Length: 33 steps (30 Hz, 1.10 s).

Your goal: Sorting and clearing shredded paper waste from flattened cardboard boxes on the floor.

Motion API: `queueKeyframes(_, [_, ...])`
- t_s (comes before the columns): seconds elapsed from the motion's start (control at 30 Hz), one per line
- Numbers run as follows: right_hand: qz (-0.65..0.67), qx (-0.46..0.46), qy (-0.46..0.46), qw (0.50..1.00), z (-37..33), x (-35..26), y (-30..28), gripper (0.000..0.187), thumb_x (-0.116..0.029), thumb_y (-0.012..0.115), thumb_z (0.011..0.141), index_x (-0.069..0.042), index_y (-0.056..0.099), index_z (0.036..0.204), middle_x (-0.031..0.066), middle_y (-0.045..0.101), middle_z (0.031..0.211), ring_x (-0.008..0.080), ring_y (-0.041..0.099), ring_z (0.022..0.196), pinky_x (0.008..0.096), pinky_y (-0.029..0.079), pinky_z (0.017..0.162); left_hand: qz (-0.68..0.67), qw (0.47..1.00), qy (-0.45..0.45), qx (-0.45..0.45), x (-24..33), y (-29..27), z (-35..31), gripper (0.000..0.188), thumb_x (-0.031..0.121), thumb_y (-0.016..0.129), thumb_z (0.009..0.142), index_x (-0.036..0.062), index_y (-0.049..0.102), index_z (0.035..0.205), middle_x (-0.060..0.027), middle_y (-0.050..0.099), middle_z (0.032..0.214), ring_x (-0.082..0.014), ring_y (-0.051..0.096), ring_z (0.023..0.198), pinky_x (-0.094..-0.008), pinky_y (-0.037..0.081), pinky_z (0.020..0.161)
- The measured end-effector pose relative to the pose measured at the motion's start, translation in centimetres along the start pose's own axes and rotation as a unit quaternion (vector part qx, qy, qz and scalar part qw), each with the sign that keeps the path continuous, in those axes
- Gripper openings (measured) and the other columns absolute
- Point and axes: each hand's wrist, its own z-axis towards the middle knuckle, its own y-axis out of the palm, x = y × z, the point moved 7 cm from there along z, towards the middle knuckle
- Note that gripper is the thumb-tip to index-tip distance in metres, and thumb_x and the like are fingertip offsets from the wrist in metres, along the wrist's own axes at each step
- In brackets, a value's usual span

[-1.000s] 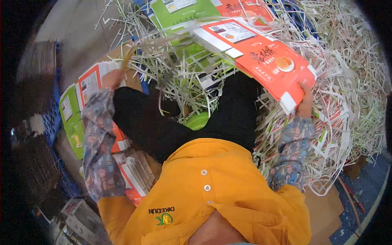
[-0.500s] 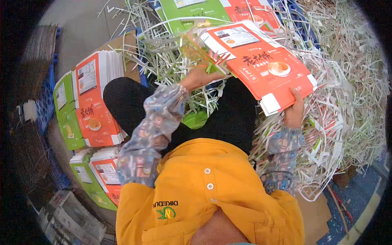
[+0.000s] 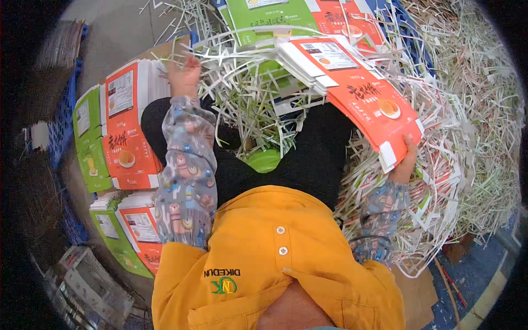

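The right hand [image 3: 404,165] pinches flat orange boxes [image 3: 360,98], upper right. I can't tell if the left hand [image 3: 185,78], upper left, grips anything. Paper strips [image 3: 476,104] fill the right; grey floor [image 3: 118,36] shows top left.

shows grey floor [image 3: 124,33] at upper left and blue floor [image 3: 484,264] at lower right, edged by a pale band [image 3: 489,300]. has blue plastic latticework [image 3: 59,132] at left. looks dimmer toward the left edge.

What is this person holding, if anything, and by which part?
The right hand holds a stack of flat red cartons by its near right end; the left hand appears empty.
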Motion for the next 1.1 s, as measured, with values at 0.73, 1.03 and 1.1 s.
queueKeyframes(0.73, [0.052, -0.069, 0.000, 0.996, -9.9, -7.0, 8.5, 0.047, -0.019, 0.048, 0.077, 0.000, 0.033, 0.118, 0.0165, 0.047, 0.110, 0.0275, 0.048, 0.101, 0.0406, 0.038, 0.089, 0.794, 0.093, 0.540, -0.262, -20.8, 3.8, -15.0, 0.074, 0.025, 0.066, 0.059, 0.0108, 0.033, 0.124, -0.0114, 0.046, 0.102, -0.0246, 0.042, 0.101, -0.0512, 0.033, 0.074])
queueKeyframes(1.03, [0.012, -0.034, 0.028, 0.999, -13.4, -10.8, 5.6, 0.059, -0.029, 0.049, 0.071, -0.004, 0.031, 0.122, 0.0135, 0.044, 0.114, 0.0282, 0.046, 0.102, 0.0427, 0.039, 0.086, 0.803, 0.154, 0.470, -0.332, -17.2, 7.2, -7.3, 0.011, 0.018, 0.047, 0.073, 0.0136, 0.057, 0.077, -0.0042, 0.057, 0.074, -0.0200, 0.056, 0.076, -0.0405, 0.036, 0.067])
queueKeyframes(1.1, [0.020, -0.072, 0.042, 0.996, -11.9, -10.0, 4.8, 0.059, -0.028, 0.049, 0.071, -0.004, 0.031, 0.122, 0.0134, 0.044, 0.114, 0.0281, 0.046, 0.102, 0.0426, 0.039, 0.086, 0.756, 0.374, 0.440, -0.309, -10.8, 10.3, -3.7, 0.016, 0.021, 0.049, 0.074, 0.0139, 0.062, 0.081, -0.0040, 0.061, 0.081, -0.0211, 0.057, 0.076, -0.0381, 0.038, 0.069])
